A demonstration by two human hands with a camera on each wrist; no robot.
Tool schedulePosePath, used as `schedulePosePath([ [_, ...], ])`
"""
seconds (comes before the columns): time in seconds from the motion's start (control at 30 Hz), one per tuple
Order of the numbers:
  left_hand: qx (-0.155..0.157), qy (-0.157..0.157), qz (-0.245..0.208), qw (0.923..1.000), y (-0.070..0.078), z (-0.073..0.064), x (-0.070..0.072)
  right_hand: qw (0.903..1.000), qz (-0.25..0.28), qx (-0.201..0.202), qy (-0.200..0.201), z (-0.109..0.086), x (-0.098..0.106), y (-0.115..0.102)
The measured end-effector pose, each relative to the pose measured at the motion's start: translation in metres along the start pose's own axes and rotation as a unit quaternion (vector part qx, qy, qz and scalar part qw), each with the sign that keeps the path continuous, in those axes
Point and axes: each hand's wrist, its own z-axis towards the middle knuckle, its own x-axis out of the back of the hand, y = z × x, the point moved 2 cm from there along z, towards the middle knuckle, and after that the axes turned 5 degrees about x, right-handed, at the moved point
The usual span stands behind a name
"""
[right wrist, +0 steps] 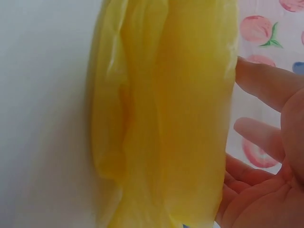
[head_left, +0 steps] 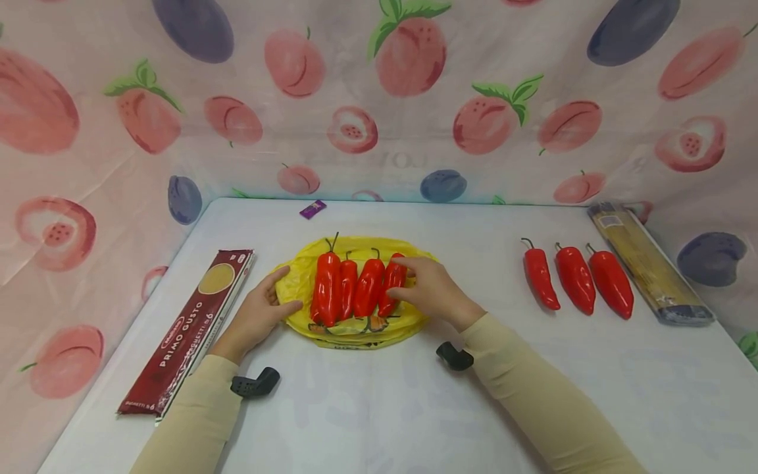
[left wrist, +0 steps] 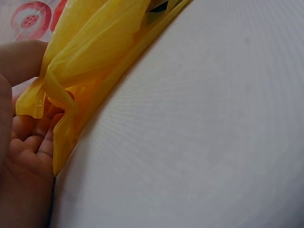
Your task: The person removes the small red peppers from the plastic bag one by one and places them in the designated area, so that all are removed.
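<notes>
Several glossy red chili peppers (head_left: 368, 288) lie side by side on a flattened yellow plastic bag (head_left: 299, 253) at the table's middle. My left hand (head_left: 254, 319) is at the bag's left edge, its thumb over the yellow plastic. In the left wrist view, folds of the bag partly cover its fingers (left wrist: 45, 130). On the other side, my right hand (head_left: 435, 289) reaches over the bag's right edge, thumb and forefinger beside the rightmost pepper (head_left: 391, 283). Its fingers (right wrist: 259, 135) look spread and relaxed in the right wrist view; the bag hides some fingertips.
A dark red spaghetti pack (head_left: 195, 322) lies left of the left arm. Three more red peppers (head_left: 574, 280) lie in a row at the right, beside a clear pasta pack (head_left: 648, 263). A small purple packet (head_left: 312, 209) sits near the back edge. Fruit-print cloth hangs behind.
</notes>
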Motion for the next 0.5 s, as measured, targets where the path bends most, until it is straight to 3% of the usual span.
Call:
schedulePosePath([
  [0.3,0.002,-0.002,0.005,1.0000,0.001,-0.001,0.000,0.9997,-0.020,0.015,-0.006,0.004,-0.006,-0.015],
  [0.5,0.003,0.000,0.009,1.0000,0.001,-0.002,0.001,0.9997,0.003,0.019,-0.017,0.008,-0.012,-0.030],
])
